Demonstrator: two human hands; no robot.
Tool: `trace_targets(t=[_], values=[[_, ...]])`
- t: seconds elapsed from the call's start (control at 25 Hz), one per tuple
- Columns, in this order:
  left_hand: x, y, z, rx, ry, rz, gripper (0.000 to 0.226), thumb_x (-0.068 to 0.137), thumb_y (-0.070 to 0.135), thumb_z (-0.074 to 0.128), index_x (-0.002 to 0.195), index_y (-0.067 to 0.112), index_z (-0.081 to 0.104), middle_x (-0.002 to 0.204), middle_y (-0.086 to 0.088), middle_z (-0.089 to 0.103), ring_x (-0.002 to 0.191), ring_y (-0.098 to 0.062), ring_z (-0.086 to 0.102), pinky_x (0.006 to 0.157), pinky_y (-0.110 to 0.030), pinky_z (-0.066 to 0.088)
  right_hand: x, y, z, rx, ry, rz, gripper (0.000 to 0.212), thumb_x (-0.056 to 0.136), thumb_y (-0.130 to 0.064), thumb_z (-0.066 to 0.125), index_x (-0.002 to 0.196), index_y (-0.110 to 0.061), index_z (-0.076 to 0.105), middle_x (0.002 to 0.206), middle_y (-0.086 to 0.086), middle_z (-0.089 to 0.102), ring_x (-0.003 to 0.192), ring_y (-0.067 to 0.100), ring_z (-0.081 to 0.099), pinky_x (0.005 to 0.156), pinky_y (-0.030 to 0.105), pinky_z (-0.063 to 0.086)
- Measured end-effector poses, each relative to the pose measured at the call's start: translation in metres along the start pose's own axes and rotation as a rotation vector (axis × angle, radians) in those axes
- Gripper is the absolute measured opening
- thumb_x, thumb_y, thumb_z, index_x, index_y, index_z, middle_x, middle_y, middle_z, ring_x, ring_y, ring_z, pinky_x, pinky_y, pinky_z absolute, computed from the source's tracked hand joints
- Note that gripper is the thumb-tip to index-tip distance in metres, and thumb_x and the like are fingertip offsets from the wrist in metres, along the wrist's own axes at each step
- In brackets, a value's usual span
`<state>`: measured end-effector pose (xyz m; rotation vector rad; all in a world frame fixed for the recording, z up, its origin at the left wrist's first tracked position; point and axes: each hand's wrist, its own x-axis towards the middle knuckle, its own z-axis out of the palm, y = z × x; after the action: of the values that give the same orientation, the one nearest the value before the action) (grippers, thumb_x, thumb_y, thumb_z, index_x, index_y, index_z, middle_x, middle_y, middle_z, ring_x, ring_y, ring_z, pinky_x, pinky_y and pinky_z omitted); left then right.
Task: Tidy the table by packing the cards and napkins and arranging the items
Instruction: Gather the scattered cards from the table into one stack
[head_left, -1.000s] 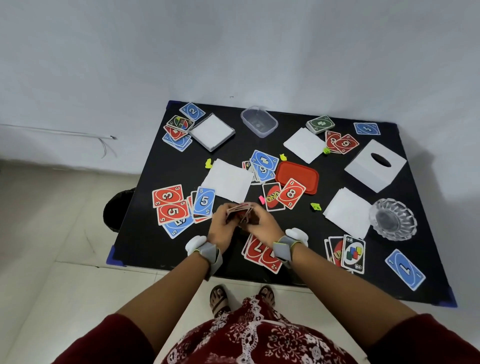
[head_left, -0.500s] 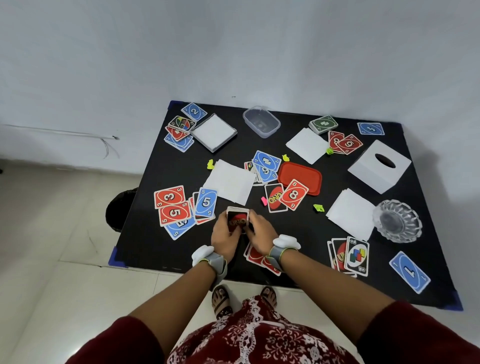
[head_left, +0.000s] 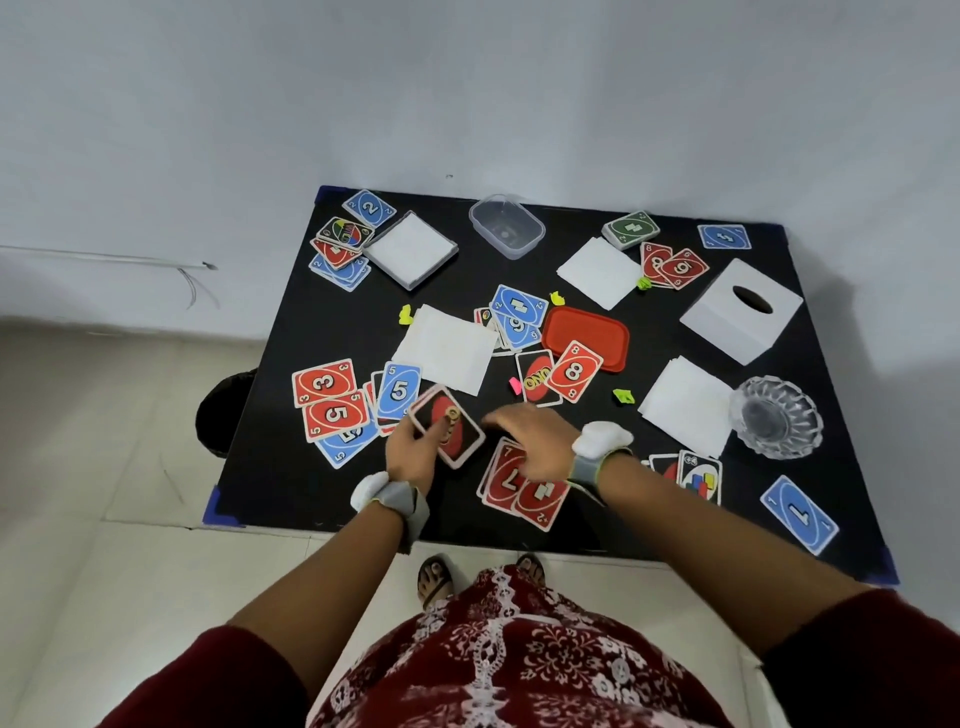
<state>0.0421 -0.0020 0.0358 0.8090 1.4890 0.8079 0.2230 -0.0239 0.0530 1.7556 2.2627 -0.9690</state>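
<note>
A black worktop (head_left: 291, 488) stands against a pale wall, strewn with cards and napkins. The left hand (head_left: 413, 457) holds a small card stack (head_left: 448, 423) face down, its grip clamped on the stack just above the near-left part of the worktop. The right hand (head_left: 535, 441) hovers with its grip apart, fingers spread, over 2 red cards (head_left: 511, 486) lying near the front edge. Left of the hands lie a red 3 (head_left: 323, 382), a red 5 (head_left: 336, 414) and a blue 5 (head_left: 399, 389). A napkin (head_left: 447, 347) lies beyond them, another napkin (head_left: 685, 405) to the right beside a glass ashtray (head_left: 776, 415). Farther back sit a red lid (head_left: 587, 332), a clear container (head_left: 506, 226) and a white tissue box (head_left: 740, 317).
</note>
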Motion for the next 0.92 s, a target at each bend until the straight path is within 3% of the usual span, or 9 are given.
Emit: trace_targets(t=[0.08, 0.16, 0.32, 0.4, 0.56, 0.64, 0.76, 0.84, 0.92], values=[[0.005, 0.001, -0.001, -0.141, 0.024, -0.149, 0.030, 0.085, 0.008, 0.062, 0.114, 0.000, 0.061, 0.097, -0.013, 0.069, 0.081, -0.025, 0.065, 0.084, -0.036, 0.053, -0.021, 0.008, -0.001, -0.325, -0.199, -0.160, 0.100, 0.069, -0.013, 0.071, 0.151, -0.021, 0.015, 0.156, 0.003, 0.027, 0.145, 0.024, 0.022, 0.115, 0.045, 0.024], [0.008, 0.001, -0.002, -0.236, 0.015, -0.239, 0.037, 0.083, 0.008, 0.062, 0.118, -0.002, 0.057, 0.097, -0.016, 0.069, 0.084, -0.028, 0.066, 0.086, -0.040, 0.053, -0.023, 0.013, 0.006, -0.490, -0.268, -0.255, 0.110, 0.066, -0.020, 0.074, 0.152, -0.025, 0.005, 0.157, 0.002, 0.024, 0.146, 0.024, 0.019, 0.113, 0.047, 0.021], [-0.002, 0.007, -0.003, -0.518, -0.128, -0.299, 0.028, 0.086, 0.011, 0.050, 0.114, 0.008, 0.055, 0.095, -0.012, 0.075, 0.096, -0.029, 0.067, 0.085, -0.039, 0.053, -0.010, 0.010, 0.009, -0.619, -0.194, -0.200, 0.089, 0.067, -0.027, 0.077, 0.143, -0.023, 0.030, 0.138, 0.009, 0.043, 0.125, 0.029, 0.041, 0.104, 0.042, 0.029], [-0.002, 0.009, -0.004, -0.541, -0.124, -0.327, 0.028, 0.086, 0.012, 0.050, 0.114, 0.012, 0.055, 0.097, -0.012, 0.075, 0.097, -0.029, 0.067, 0.088, -0.041, 0.053, -0.011, 0.008, 0.005, -0.581, -0.206, -0.127, 0.080, 0.067, -0.029, 0.079, 0.135, -0.019, 0.038, 0.134, 0.011, 0.042, 0.122, 0.031, 0.041, 0.101, 0.043, 0.031], [0.006, 0.007, -0.006, -0.396, -0.061, -0.367, 0.056, 0.074, 0.020, 0.065, 0.128, 0.009, 0.052, 0.115, -0.014, 0.069, 0.103, -0.030, 0.068, 0.095, -0.046, 0.052, -0.022, 0.013, 0.010, -0.397, -0.214, -0.046, 0.054, 0.083, -0.022, 0.064, 0.130, -0.013, 0.040, 0.127, 0.012, 0.052, 0.116, 0.032, 0.052, 0.089, 0.043, 0.046], [0.004, 0.009, -0.004, -0.366, -0.065, -0.394, 0.045, 0.084, 0.017, 0.060, 0.128, 0.009, 0.050, 0.114, -0.016, 0.069, 0.103, -0.031, 0.067, 0.094, -0.046, 0.052, -0.027, 0.014, 0.007, -0.247, -0.117, 0.055, 0.046, 0.089, -0.016, 0.054, 0.131, -0.015, 0.035, 0.122, 0.012, 0.058, 0.110, 0.034, 0.058, 0.081, 0.044, 0.052], [-0.007, 0.013, 0.003, -0.442, -0.130, -0.395, 0.030, 0.094, 0.010, 0.044, 0.123, 0.009, 0.052, 0.099, -0.011, 0.072, 0.096, -0.028, 0.066, 0.084, -0.042, 0.053, -0.031, 0.011, 0.000, -0.248, 0.199, 0.197, 0.053, 0.090, -0.011, 0.047, 0.140, -0.019, 0.031, 0.133, 0.009, 0.049, 0.118, 0.032, 0.052, 0.083, 0.042, 0.048], [-0.008, 0.011, 0.008, -0.478, -0.162, -0.379, 0.033, 0.096, 0.009, 0.039, 0.126, 0.011, 0.053, 0.102, -0.008, 0.070, 0.096, -0.026, 0.065, 0.084, -0.041, 0.052, -0.032, 0.012, 0.006, -0.298, 0.165, 0.217, 0.057, 0.091, -0.010, 0.046, 0.143, -0.023, 0.029, 0.135, 0.009, 0.046, 0.119, 0.032, 0.050, 0.084, 0.042, 0.048], [-0.006, 0.011, 0.011, -0.471, -0.176, -0.383, 0.032, 0.096, 0.013, 0.039, 0.124, 0.017, 0.054, 0.102, -0.007, 0.068, 0.094, -0.024, 0.065, 0.085, -0.043, 0.049, -0.032, 0.011, 0.010, -0.106, 0.109, 0.297, 0.061, 0.090, -0.007, 0.044, 0.145, -0.027, 0.024, 0.133, 0.011, 0.050, 0.116, 0.035, 0.054, 0.086, 0.044, 0.048]])
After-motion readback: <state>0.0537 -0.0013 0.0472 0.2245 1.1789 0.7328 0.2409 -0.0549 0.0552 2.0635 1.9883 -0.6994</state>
